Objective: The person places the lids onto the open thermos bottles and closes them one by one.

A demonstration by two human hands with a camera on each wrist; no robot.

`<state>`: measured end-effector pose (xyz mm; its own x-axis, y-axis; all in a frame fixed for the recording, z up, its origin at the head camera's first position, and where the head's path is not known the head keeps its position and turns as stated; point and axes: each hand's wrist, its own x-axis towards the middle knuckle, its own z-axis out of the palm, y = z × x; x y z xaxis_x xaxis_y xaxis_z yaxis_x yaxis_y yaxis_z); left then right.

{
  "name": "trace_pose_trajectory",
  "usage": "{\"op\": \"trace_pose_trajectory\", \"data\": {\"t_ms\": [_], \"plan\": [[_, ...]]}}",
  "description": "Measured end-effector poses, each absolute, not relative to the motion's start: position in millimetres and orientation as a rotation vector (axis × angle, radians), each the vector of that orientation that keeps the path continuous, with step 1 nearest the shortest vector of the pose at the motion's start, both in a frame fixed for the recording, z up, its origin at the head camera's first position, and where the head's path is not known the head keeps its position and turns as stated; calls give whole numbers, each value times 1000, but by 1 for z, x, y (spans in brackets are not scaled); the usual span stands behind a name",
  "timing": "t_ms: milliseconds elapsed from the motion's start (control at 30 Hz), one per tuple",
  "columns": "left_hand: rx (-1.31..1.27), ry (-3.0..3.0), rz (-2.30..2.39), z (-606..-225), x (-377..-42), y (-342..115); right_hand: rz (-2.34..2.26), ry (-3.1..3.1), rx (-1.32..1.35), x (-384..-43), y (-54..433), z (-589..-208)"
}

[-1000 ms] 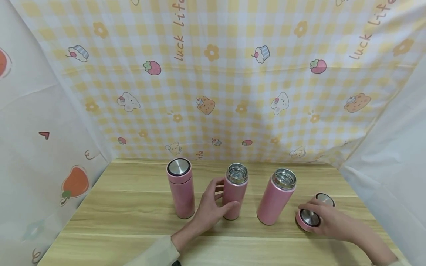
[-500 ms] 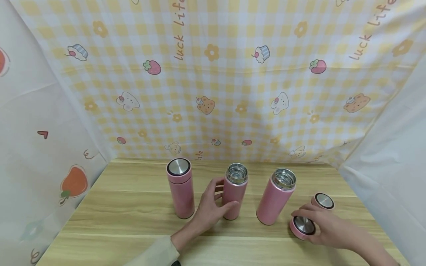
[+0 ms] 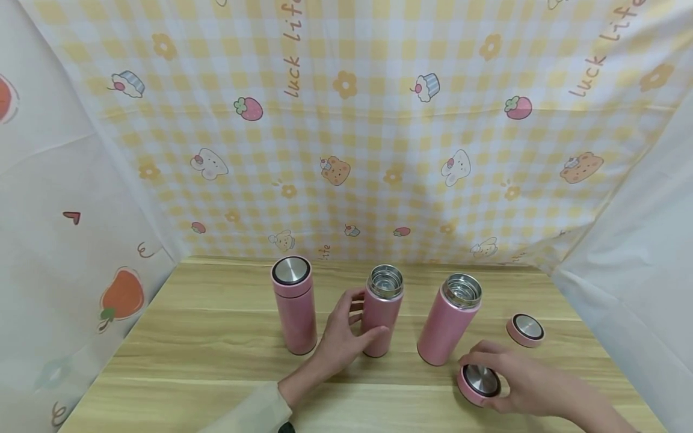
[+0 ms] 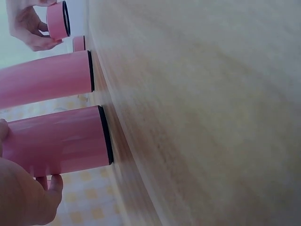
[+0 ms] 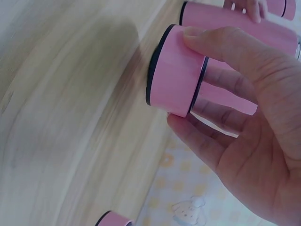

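My left hand (image 3: 343, 346) grips the middle pink thermos bottle (image 3: 381, 322), which stands upright with its steel mouth uncovered. In the left wrist view, fingers curl round that bottle (image 4: 61, 141), whose base is on the table. Between thumb and fingers, my right hand (image 3: 527, 382) holds a pink bottle lid (image 3: 472, 392) with a brushed steel top. The right wrist view shows this lid (image 5: 176, 70) lifted a little off the wood. Just left of the held lid stands another uncovered pink bottle (image 3: 446, 328).
A capped pink bottle (image 3: 296, 313) stands to the left. A second lid (image 3: 525, 331) lies at the right on the wooden table (image 3: 206, 343). Behind the table hangs a yellow checked cloth (image 3: 379, 138), with white cloth at both sides.
My right hand has carried its lid leftward and nearer to me, away from the other lid, which now shows fully. The left hand and the bottles stay put.
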<state>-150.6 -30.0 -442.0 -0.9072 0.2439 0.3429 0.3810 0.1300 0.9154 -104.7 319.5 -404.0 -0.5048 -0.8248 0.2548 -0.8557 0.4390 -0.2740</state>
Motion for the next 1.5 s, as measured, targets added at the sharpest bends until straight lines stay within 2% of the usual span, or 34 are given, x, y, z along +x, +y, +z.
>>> {"op": "trace_pose_trajectory", "data": {"t_ms": [567, 967, 1500], "plan": [[-611, -2267, -1904, -438, -150, -29, 576, -2583, 1622, -86, 282, -368], [-603, -2265, -1928, -402, -130, -31, 446, -2573, 1647, -83, 264, -341], [-619, -2258, -1909, -406, -132, -31, 401, -2535, 1651, -85, 241, -295]]}}
